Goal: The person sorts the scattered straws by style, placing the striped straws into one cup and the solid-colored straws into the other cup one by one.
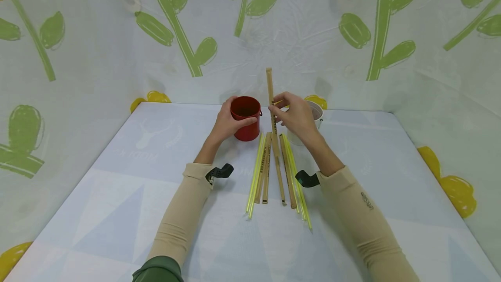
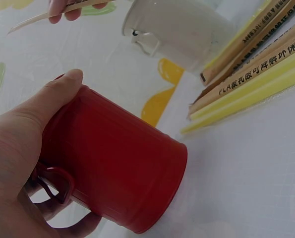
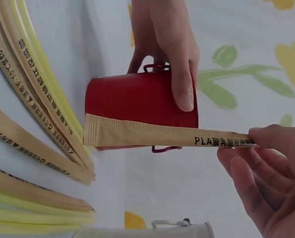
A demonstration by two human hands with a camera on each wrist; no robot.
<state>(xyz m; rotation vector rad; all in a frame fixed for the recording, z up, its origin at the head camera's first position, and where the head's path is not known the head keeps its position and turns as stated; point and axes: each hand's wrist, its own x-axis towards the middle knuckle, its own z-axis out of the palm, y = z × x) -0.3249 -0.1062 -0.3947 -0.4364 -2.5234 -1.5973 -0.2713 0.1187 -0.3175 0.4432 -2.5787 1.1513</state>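
My left hand (image 1: 226, 123) grips a small red pail (image 1: 247, 132) round its side, the thumb near the rim. The pail's mouth faces up; whether its base touches the table cannot be told. Between thumb and fingers, my right hand (image 1: 298, 116) pinches a brown paper-wrapped straw (image 3: 137, 134) with dark printing. This straw stands almost upright, just right of the red pail and apart from it in the head view. Partly behind my right hand is a white pail (image 2: 179, 32) with a small handle.
On the table (image 1: 156, 212), several paper-wrapped straws (image 1: 261, 177) and yellow straws (image 1: 254, 182) in clear wrap lie in a loose fan in front of the pails. A pale wall covering (image 1: 297, 34) with green leaf prints rises behind the table.
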